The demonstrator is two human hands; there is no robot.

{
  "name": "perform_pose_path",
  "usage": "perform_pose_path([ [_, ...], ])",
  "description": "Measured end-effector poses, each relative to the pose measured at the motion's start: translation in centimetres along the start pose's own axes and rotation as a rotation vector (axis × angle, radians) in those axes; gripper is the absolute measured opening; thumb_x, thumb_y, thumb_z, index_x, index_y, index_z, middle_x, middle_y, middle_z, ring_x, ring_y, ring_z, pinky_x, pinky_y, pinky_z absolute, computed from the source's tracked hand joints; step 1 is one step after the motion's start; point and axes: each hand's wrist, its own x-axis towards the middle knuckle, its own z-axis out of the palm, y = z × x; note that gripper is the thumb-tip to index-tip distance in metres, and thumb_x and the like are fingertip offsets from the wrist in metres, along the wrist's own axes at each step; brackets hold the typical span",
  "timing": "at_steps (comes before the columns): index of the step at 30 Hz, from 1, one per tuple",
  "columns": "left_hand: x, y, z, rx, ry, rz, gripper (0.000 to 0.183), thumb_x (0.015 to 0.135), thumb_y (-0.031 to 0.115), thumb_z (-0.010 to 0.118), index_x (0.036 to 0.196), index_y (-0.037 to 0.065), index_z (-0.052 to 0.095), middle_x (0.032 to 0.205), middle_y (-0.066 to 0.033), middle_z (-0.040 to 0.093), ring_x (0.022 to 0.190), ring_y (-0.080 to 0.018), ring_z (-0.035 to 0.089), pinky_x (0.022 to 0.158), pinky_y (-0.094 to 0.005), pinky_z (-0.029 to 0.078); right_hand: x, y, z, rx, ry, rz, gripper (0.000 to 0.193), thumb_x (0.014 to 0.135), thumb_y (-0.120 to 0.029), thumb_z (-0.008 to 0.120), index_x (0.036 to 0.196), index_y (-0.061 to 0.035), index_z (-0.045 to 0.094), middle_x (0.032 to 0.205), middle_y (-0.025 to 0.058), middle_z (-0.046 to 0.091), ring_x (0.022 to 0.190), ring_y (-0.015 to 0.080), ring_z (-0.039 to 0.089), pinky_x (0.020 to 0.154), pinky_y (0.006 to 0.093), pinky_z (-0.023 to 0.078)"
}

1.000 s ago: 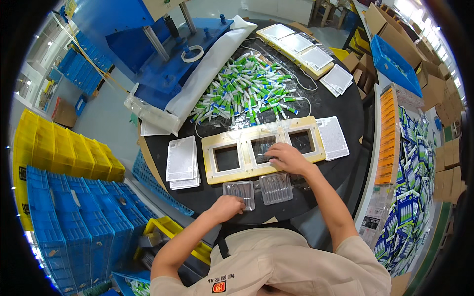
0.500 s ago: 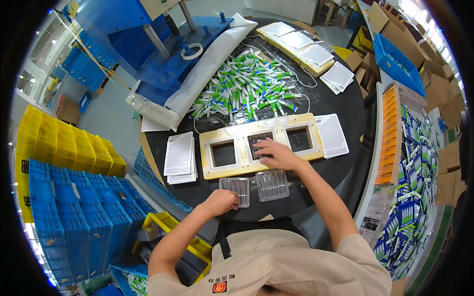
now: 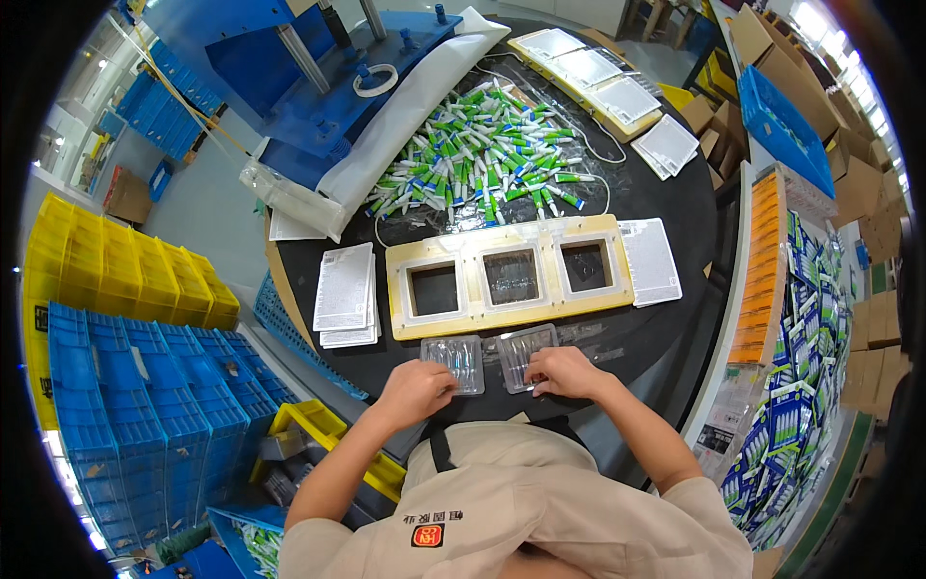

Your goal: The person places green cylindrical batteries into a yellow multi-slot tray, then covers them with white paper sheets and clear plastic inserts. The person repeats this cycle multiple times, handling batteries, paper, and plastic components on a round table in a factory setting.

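From my remote seat I look down on a black desk, where a yellow frame with three square windows serves as the landmark. Just in front of it, on the wearer's side, lie two clear, ribbed trays side by side with a narrow gap between them. My left hand rests at the near left of the left tray, fingers half curled over it; I cannot tell whether they grip it. My right hand is at the near right of the right tray, fingers bent and fingertips close together on its edge; whether they pinch it, I cannot tell. Something clear glints in the frame's middle window. Beyond the frame spreads a heap of green, white and blue tubes. White cards lie stacked off the frame's left end, and another card sits at its right end. Far beyond and to the left of the frame stands a blue machine.
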Motion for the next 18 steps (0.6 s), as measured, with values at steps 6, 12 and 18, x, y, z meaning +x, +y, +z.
perform_pose_path([
  [6, 1.5, -1.1, -3.7, 0.055, 0.354, -0.091, 0.01, 0.079, 0.006, 0.074, 0.088, 0.006, 0.07, 0.095, -0.0093, 0.07, 0.093, -0.0296, 0.067, 0.084, -0.0395, 0.053, 0.8, 0.8, -1.5, 0.104, -0.104, 0.013, 0.01, 0.082, -0.017, 0.075, 0.091, -0.0123, 0.075, 0.088, 0.0061, 0.068, 0.092, 0.0289, 0.068, 0.075, 0.0444, 0.053],
  [12, 6.6, -7.1, 0.4, 0.257, 0.357, -0.058, 0.011, 0.086, 0.007, 0.069, 0.095, 0.001, 0.064, 0.125, -0.0168, 0.063, 0.123, -0.0376, 0.058, 0.103, -0.0472, 0.047, -0.5, -1.0, 1.3, -0.328, 0.151, -0.232, 0.011, 0.076, -0.009, 0.067, 0.086, -0.0042, 0.064, 0.09, 0.0081, 0.059, 0.092, 0.0275, 0.061, 0.076, 0.0389, 0.055],
  [18, 5.6, -7.2, 2.9, 0.435, 0.315, -0.02, 0.015, 0.092, 0.015, 0.066, 0.098, 0.002, 0.063, 0.133, -0.0165, 0.062, 0.131, -0.0375, 0.055, 0.107, -0.0486, 0.044, -1.1, -2.1, 2.0, -0.251, 0.351, -0.171, 0.012, 0.075, -0.008, 0.067, 0.086, -0.0062, 0.064, 0.089, 0.0067, 0.057, 0.091, 0.0256, 0.06, 0.075, 0.0375, 0.051],
])
